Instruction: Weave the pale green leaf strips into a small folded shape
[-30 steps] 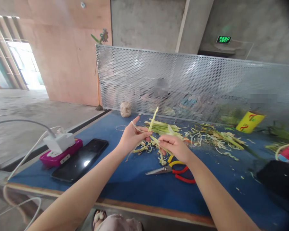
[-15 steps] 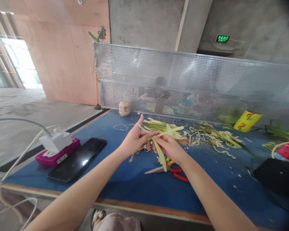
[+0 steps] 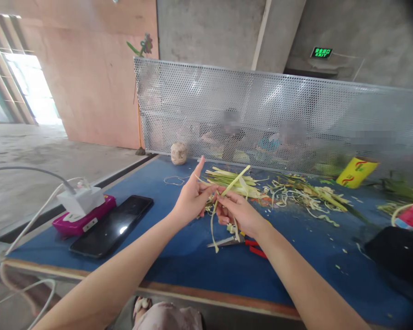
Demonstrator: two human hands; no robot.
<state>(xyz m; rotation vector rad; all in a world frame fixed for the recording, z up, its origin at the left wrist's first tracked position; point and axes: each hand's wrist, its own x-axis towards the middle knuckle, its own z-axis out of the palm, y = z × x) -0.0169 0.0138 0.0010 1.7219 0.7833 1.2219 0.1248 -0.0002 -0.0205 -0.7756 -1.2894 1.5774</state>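
Above the blue table, my left hand and my right hand meet fingertip to fingertip. Both pinch pale green plant strips, with one finger of the left pointing up. One stiff strip slants up to the right from between them; a thin curled strip hangs down. The plant's exact kind does not show. Below my right hand lie scissors with red handles, partly hidden by the forearm. Just behind the hands is a bundle of pale green stalks.
Shredded plant scraps spread to the right. A black phone and a purple power strip with a white charger lie left. A perforated metal screen borders the back, people behind it. A yellow roll and black object sit right.
The wide strip hanging over the scissors has left that spot. A thin curled strip now hangs further left, and the upper strip points more steeply upward. Both hands remain together.
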